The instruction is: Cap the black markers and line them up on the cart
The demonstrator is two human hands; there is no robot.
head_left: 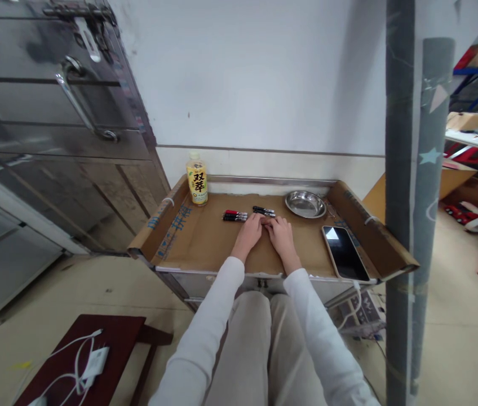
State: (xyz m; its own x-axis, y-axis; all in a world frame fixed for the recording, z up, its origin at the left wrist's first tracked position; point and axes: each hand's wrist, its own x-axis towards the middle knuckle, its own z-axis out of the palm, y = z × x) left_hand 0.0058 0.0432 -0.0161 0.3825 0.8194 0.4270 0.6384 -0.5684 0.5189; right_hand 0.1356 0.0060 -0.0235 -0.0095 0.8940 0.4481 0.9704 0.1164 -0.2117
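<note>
Your left hand (251, 230) and right hand (282, 233) meet mid-surface (205, 242), fingers curled in against each other; whether they pinch anything, I can't tell. Black pens (263, 210) lie just beyond them on the far side, with red and black pens (235, 216) to the left. A steel bowl (305, 204) sits far right.

Head view across the cardboard-lined surface (205, 242). My left grip (252, 228) and right grip (279, 230) meet at the fingertips (whether anything lies between them, I cannot tell). Just beyond lies a cluster of black pens (263, 210); beside my left, a red-and-black row of pens (234, 216). A yellow-labelled bottle (197, 183) stands far left; a metal dish (305, 204) and a phone (346, 253) lie to the right.
</note>
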